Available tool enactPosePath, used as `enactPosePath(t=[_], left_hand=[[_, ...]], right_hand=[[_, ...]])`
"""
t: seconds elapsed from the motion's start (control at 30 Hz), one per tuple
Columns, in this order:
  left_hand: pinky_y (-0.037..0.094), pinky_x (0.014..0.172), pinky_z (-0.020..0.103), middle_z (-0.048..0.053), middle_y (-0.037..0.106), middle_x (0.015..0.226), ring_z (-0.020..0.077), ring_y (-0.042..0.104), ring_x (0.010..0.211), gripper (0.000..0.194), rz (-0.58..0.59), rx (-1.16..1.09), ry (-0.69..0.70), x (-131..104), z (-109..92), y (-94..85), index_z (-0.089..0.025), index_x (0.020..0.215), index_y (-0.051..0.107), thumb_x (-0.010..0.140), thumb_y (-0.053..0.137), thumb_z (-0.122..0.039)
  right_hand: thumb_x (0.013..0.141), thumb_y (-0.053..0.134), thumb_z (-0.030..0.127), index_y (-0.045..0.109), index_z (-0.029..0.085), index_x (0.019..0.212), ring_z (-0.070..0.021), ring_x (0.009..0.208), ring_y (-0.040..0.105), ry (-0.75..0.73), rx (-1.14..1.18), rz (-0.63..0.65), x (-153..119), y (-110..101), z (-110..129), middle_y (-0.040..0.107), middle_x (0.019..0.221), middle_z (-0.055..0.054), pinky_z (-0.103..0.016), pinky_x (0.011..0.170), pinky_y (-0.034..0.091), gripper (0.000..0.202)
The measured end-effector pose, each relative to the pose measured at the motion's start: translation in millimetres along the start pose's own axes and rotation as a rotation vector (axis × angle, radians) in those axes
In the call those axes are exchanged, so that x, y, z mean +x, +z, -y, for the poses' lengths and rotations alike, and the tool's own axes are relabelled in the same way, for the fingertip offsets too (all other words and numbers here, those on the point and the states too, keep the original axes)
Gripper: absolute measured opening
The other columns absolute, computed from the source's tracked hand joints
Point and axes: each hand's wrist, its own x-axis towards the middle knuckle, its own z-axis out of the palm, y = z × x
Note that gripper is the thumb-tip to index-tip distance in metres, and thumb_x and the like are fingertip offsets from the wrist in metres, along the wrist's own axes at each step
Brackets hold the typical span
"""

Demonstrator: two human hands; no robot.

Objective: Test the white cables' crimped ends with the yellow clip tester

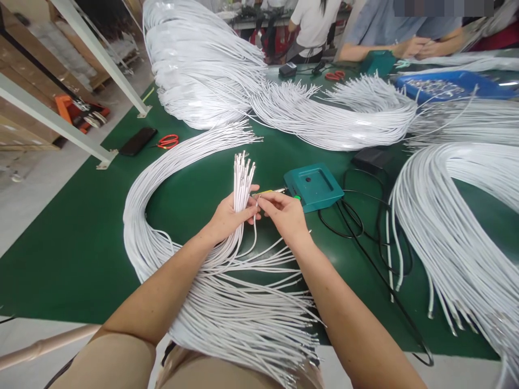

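My left hand [230, 216] is closed round an upright bunch of white cables [242, 181], whose metal-tipped ends point up and away. Just right of it, the fingertips of my right hand [284, 213] pinch the end of a single white cable [255, 229], close to my left fingers. Many more white cables [243, 308] fan out beneath my forearms to the table's near edge and curve round to the left. Beyond my right hand lies a teal device [314, 186] with a green button, and a thin yellow tool [270, 192] sits partly hidden behind my fingers.
Large white cable bundles [198, 65] stand at the back and others [458, 227] lie right on the green table [52, 243]. Black cords [365, 237] trail beside the device. A phone [138, 141], red scissors [167, 141] and a blue tray [478, 81] are farther off. A person [405, 27] works opposite.
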Motion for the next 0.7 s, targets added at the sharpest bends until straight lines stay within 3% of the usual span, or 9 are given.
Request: enactPosePath(t=[0.1, 0.2, 0.37, 0.57, 0.7], left_hand=[[0.048, 0.058, 0.022, -0.001, 0.058, 0.079, 0.0091, 0.06, 0.063, 0.05, 0.047, -0.034, -0.045, 1, 2, -2.2, -0.018, 0.119, 0.057, 0.073, 0.072, -0.031], [0.047, 0.058, 0.021, 0.0, 0.059, 0.078, 0.0083, 0.058, 0.062, 0.044, 0.046, -0.099, -0.104, 2, 4, -3.3, -0.016, 0.112, 0.061, 0.072, 0.073, -0.029], [0.045, 0.054, 0.019, 0.0, 0.059, 0.075, 0.0086, 0.059, 0.062, 0.046, 0.021, -0.186, -0.191, 5, 3, -4.5, -0.014, 0.108, 0.06, 0.067, 0.076, -0.024], [0.042, 0.049, 0.018, 0.001, 0.06, 0.075, 0.0148, 0.067, 0.067, 0.046, -0.068, -0.026, -0.16, 13, 12, -11.1, -0.014, 0.108, 0.055, 0.067, 0.075, -0.022], [0.045, 0.05, 0.02, 0.001, 0.062, 0.076, 0.0174, 0.069, 0.069, 0.044, -0.099, 0.075, -0.142, 17, 18, -14.0, -0.016, 0.107, 0.056, 0.068, 0.073, -0.023]], right_hand=[[0.081, 0.058, 0.027, 0.065, 0.019, 0.076, -0.0152, 0.074, 0.058, -0.187, -0.307, -0.071, -1, 1, -6, 0.066, 0.081, -0.003, -0.028, 0.072, 0.046, 0.012], [0.09, 0.045, 0.024, 0.06, 0.019, 0.076, -0.0158, 0.075, 0.055, -0.383, -0.682, -0.086, -2, 1, -9, 0.061, 0.08, -0.005, -0.028, 0.072, 0.043, 0.021], [0.095, 0.031, 0.02, 0.059, 0.017, 0.076, -0.0195, 0.078, 0.05, -0.661, -1.219, 0.01, -2, -2, -8, 0.057, 0.08, -0.009, -0.031, 0.075, 0.038, 0.034], [0.09, 0.043, 0.018, 0.059, 0.015, 0.106, -0.0246, 0.094, 0.052, -0.649, -1.416, 0.029, 25, -18, 4, 0.065, 0.1, -0.01, -0.035, 0.085, 0.033, 0.022], [0.085, 0.048, 0.014, 0.061, 0.015, 0.094, -0.0222, 0.083, 0.057, -0.55, -1.551, 0.249, 48, -28, 8, 0.068, 0.081, -0.008, -0.038, 0.099, 0.026, 0.015]])
